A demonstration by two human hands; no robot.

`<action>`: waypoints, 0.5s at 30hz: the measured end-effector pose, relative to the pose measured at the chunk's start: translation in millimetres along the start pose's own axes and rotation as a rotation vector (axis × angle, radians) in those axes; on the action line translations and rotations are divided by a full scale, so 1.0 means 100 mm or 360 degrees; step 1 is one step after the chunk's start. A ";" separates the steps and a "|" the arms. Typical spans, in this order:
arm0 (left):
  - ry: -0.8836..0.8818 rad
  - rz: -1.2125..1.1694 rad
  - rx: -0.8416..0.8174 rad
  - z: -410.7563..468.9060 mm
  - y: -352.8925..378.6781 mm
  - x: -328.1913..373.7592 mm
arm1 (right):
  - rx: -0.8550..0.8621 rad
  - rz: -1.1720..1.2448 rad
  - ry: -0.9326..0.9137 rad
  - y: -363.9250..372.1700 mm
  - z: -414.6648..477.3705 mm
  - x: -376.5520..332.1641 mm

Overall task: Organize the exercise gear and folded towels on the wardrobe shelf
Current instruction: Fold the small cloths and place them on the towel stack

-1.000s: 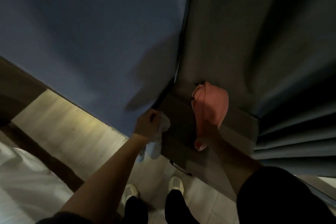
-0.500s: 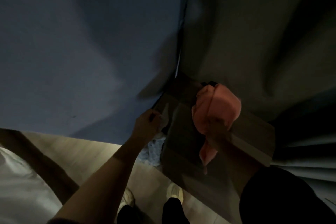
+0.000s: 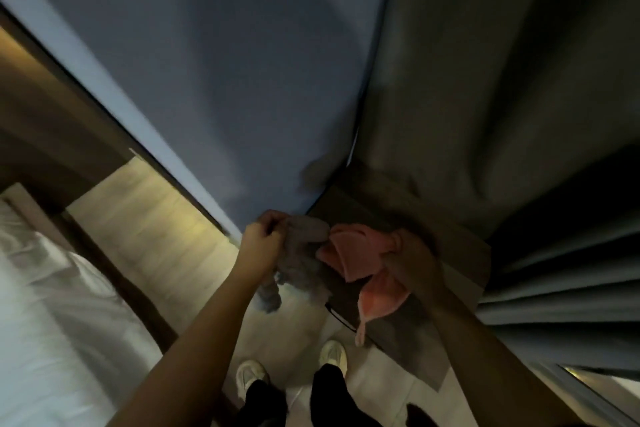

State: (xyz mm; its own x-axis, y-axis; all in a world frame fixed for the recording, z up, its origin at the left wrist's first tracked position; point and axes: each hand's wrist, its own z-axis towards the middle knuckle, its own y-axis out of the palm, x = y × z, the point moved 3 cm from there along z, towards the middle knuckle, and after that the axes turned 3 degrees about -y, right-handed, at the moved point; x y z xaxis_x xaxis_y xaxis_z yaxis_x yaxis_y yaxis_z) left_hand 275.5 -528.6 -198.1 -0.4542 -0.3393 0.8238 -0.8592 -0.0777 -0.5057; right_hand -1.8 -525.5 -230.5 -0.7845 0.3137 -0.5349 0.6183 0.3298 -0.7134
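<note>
My left hand grips the top of a crumpled grey towel, which hangs down in front of me. My right hand grips a pink towel whose loose end dangles below. The two cloths touch between my hands. Both are held over a dark brown shelf board at the foot of the wardrobe. The scene is dim and blurred.
A blue-grey wardrobe panel rises ahead on the left and a grey panel on the right. Dark pleated curtains hang at the right. A white bed lies at the left. My shoes stand on pale floor.
My hands came closer together. The grey towel is now lifted up beside the pink one. The view tilted back down toward the floor.
</note>
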 end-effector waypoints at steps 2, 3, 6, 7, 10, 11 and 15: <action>-0.0040 -0.0027 0.0015 -0.11 -0.21 -0.02 | -0.0033 0.0066 -0.0046 0.02 -0.18 -0.25; -0.0068 -0.0077 0.0025 -0.16 -0.32 -0.05 | -0.0051 0.0066 -0.0071 0.05 -0.23 -0.37; -0.0066 -0.0154 0.0048 -0.30 -0.65 -0.17 | -0.0100 0.0147 -0.0095 0.19 -0.39 -0.77; -0.0065 -0.0162 0.0055 -0.33 -0.78 -0.23 | -0.0116 0.0162 -0.0127 0.25 -0.43 -0.90; -0.0136 -0.0266 0.0109 -0.40 -1.21 -0.43 | -0.0165 0.0097 -0.0285 0.46 -0.59 -1.34; -0.0159 -0.0308 0.0147 -0.41 -1.37 -0.50 | -0.0190 0.0076 -0.0337 0.56 -0.66 -1.51; -0.0152 -0.0404 0.0273 -0.46 -2.02 -0.75 | -0.0283 0.0038 -0.0539 1.01 -0.86 -2.20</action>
State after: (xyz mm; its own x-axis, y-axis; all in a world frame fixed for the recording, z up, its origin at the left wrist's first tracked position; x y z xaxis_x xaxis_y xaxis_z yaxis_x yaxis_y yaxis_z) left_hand 472.1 -444.4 -146.3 -0.1994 -0.3746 0.9055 -0.8862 -0.3255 -0.3298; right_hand 237.2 -484.6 -146.0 -0.7227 0.0211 -0.6908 0.6119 0.4843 -0.6253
